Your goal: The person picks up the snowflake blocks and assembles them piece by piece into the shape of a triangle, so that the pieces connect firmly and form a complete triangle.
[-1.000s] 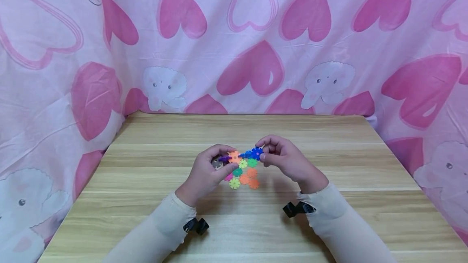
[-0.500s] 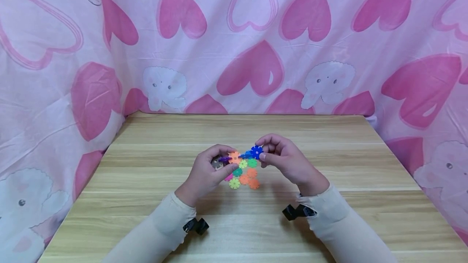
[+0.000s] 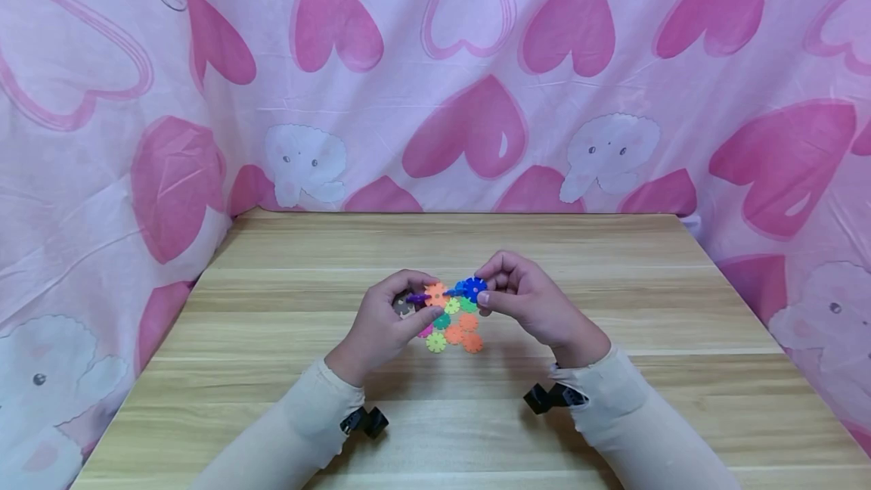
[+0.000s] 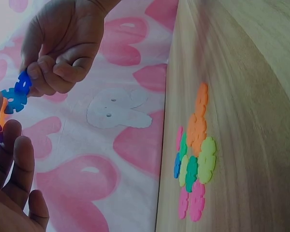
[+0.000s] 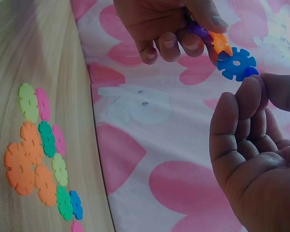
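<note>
Above the table, my two hands hold a short chain of slotted plastic snowflake discs. My left hand (image 3: 384, 324) pinches the orange disc (image 3: 436, 294) between thumb and fingers. A purple disc (image 5: 199, 31) joins it on one side and a lighter blue disc (image 5: 236, 64) on the other. At the chain's right end, the thumb and index finger of my right hand (image 3: 540, 312) pinch a dark blue disc (image 3: 475, 290), which touches the lighter blue one. A greyish disc (image 3: 403, 305) shows beside the left palm; whether it belongs to the chain I cannot tell.
Loose snowflake discs lie flat on the wooden table (image 3: 272, 369) below the hands: several orange discs (image 5: 20, 169), with green, yellow, pink and blue ones beside them. A pink heart-patterned curtain (image 3: 463, 127) borders the table's back and sides.
The right hand has tipped slightly and moved a little left and down with the dark blue disc, nearer the lighter blue one. The left hand stays in place.
</note>
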Tool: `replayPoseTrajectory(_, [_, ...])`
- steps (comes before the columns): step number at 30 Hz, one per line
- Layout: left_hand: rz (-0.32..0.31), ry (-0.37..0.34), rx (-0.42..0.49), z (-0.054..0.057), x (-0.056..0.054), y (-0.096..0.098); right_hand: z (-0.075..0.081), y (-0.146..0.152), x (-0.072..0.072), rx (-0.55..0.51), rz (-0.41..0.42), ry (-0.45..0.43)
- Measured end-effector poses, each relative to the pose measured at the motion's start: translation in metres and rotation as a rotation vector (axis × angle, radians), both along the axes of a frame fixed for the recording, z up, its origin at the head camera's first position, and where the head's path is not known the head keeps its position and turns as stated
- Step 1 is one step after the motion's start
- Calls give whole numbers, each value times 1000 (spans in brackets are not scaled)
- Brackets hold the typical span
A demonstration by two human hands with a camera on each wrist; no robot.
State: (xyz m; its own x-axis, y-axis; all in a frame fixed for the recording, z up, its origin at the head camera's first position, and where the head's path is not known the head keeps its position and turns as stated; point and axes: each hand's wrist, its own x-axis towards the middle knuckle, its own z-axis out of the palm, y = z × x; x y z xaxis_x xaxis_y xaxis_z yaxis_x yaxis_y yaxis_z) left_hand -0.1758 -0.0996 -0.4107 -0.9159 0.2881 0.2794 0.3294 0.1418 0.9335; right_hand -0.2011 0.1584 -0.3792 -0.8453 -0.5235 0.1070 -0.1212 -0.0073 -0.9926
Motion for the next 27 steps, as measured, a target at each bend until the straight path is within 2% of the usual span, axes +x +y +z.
replayPoseTrajectory(8, [-6, 17, -33, -1, 2, 1, -1, -2, 3, -3, -5, 9])
replayPoseTrajectory(14, [-4, 30, -24, -1, 5, 1, -4, -4, 6, -8, 2, 16])
replayPoseTrajectory(17, [36, 61, -32, -3, 5, 0, -7, -5, 6, -11, 11, 16])
replayPoseTrajectory(21, [130, 97, -28, -5, 4, 0, -10, -8, 6, -7, 23, 22])
replayPoseTrajectory(23, [175, 100, -10, -5, 3, 0, -11, -10, 5, -3, 27, 23])
replayPoseTrajectory(27, [221, 90, 50, -4, 0, 1, -11, -13, 5, -6, 38, 11])
